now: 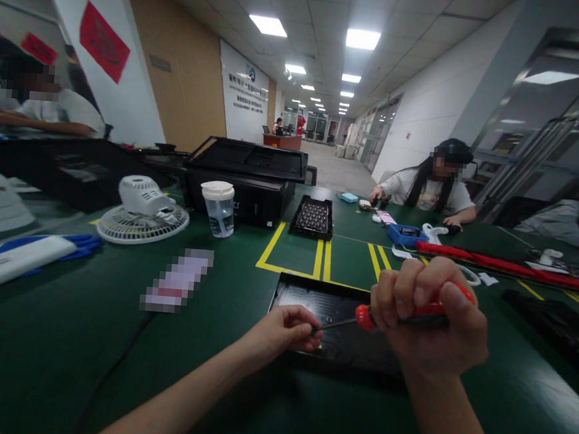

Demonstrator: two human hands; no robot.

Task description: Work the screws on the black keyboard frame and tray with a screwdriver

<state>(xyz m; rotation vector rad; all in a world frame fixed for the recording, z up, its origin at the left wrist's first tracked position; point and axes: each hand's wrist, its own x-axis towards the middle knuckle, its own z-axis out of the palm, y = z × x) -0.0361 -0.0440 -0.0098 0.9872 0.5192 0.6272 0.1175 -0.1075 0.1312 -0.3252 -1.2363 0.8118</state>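
Note:
A black shallow tray-like panel [355, 339] lies on the green table in front of me. My right hand [429, 315] is wrapped round the red and black handle of a screwdriver [366, 316], whose shaft points left over the panel. At the shaft's tip my left hand [293, 331] is closed in a pinch above the panel's left part. Whatever lies between its thumb and fingers is too small to make out. Part of the panel's right side is hidden behind my right hand and forearm.
Beyond the panel, a black tray of small parts [313, 217] stands on the green table [197, 377]. A lidded cup [218, 209], white fan [143, 212] and large black case [242, 186] are at the left. A person [430, 181] sits across at the right.

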